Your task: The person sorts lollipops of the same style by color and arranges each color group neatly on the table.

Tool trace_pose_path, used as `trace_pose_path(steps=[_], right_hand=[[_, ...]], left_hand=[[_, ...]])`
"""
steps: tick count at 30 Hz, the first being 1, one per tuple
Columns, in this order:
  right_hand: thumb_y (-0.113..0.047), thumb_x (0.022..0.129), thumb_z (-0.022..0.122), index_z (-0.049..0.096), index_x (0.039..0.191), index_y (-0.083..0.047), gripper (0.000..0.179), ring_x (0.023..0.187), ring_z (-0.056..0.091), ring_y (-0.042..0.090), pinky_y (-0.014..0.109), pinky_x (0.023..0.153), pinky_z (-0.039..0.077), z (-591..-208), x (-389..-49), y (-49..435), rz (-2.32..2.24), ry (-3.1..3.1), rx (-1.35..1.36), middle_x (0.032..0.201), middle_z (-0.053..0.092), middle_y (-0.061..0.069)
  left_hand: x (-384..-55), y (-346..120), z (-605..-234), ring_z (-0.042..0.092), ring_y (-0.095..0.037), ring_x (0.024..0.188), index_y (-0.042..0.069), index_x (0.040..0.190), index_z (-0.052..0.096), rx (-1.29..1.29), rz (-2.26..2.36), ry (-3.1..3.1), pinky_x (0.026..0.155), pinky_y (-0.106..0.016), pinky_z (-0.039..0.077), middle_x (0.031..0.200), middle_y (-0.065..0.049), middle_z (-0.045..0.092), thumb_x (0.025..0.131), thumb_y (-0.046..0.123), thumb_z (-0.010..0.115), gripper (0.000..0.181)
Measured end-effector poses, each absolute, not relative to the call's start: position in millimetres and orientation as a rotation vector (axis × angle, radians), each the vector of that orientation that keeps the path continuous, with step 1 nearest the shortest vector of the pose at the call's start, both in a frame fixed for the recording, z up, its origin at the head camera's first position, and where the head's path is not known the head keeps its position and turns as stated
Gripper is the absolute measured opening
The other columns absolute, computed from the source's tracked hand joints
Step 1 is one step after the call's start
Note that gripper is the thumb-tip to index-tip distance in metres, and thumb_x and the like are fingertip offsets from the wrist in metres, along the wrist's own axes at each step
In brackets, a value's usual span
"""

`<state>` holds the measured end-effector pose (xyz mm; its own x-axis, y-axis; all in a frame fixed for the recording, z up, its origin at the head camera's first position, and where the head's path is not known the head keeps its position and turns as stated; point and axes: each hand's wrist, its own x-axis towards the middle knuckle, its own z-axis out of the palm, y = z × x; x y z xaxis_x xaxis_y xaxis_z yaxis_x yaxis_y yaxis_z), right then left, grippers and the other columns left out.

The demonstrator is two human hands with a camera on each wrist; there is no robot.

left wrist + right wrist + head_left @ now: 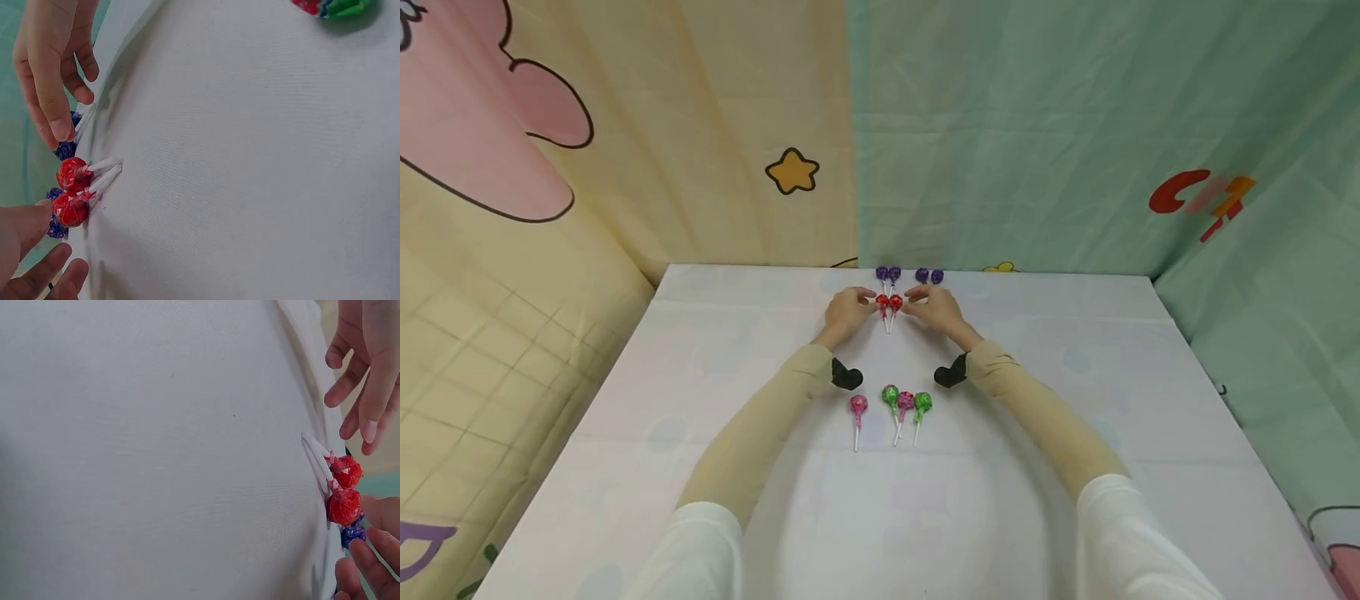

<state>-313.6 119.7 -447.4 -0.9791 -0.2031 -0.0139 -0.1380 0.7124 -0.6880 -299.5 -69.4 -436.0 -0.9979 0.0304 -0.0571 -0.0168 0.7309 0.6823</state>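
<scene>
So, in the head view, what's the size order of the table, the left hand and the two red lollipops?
1. Table
2. Left hand
3. Left red lollipop and right red lollipop: they look alike, so unranked.

Two round, shiny-wrapped red lollipops [896,303] have white sticks; four round purple-wrapped lollipops [922,274] look bluer and speckled in the wrist views; two round green-wrapped lollipops [922,402] and two round pink-wrapped lollipops [858,404] have white sticks too; the white cloth table covering [955,517] carries faint, pale round spots; the creamy-yellow fabric curtain [700,125] bears a black-outlined orange star [792,172], a black-outlined pink rounded figure [482,142] and a tan grid; the mint-green fabric curtain [1037,125] has red and orange marks; the long beige sleeves [760,425] meet white fabric sleeves [700,550].
</scene>
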Motion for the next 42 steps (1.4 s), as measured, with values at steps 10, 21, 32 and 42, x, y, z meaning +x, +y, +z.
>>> trace_pose_path(steps=[10, 21, 32, 42], right_hand=[[-0.024, 0.089, 0.068, 0.065, 0.122, -0.006, 0.037, 0.103, 0.063, 0.032, 0.041, 0.085, 0.051, -446, -293, 132, -1.199, 2.762, -0.321, 0.118, 0.067, 0.015], [-0.027, 0.091, 0.065, 0.068, 0.116, -0.007, 0.032, 0.08, 0.066, 0.023, 0.026, 0.062, 0.049, -445, -260, 138, -1.15, 2.751, -0.39, 0.108, 0.07, 0.013], [-0.028, 0.09, 0.066, 0.068, 0.116, -0.008, 0.033, 0.074, 0.058, 0.017, 0.024, 0.058, 0.044, -439, -226, 142, -1.134, 2.673, -0.435, 0.107, 0.069, 0.012], [-0.029, 0.088, 0.069, 0.068, 0.115, -0.01, 0.033, 0.083, 0.057, 0.017, 0.025, 0.067, 0.045, -441, -197, 143, -1.107, 2.635, -0.5, 0.101, 0.07, 0.006]], left_hand=[[-278, -83, -434, 0.061, -0.028, 0.11, 0.012, 0.121, 0.067, 0.118, 1.092, 2.851, 0.09, -0.042, 0.046, 0.118, -0.011, 0.068, 0.093, 0.026, 0.063, 0.032], [-249, -88, -439, 0.062, -0.028, 0.11, 0.013, 0.117, 0.069, 0.197, 1.095, 2.831, 0.089, -0.042, 0.047, 0.114, -0.009, 0.07, 0.091, 0.028, 0.065, 0.03], [-220, -94, -432, 0.064, -0.024, 0.095, 0.013, 0.118, 0.068, 0.252, 1.123, 2.771, 0.077, -0.033, 0.048, 0.112, -0.008, 0.07, 0.091, 0.028, 0.066, 0.031], [-195, -98, -426, 0.065, -0.022, 0.09, 0.011, 0.118, 0.068, 0.315, 1.153, 2.707, 0.077, -0.033, 0.05, 0.109, -0.009, 0.071, 0.091, 0.027, 0.067, 0.031]])
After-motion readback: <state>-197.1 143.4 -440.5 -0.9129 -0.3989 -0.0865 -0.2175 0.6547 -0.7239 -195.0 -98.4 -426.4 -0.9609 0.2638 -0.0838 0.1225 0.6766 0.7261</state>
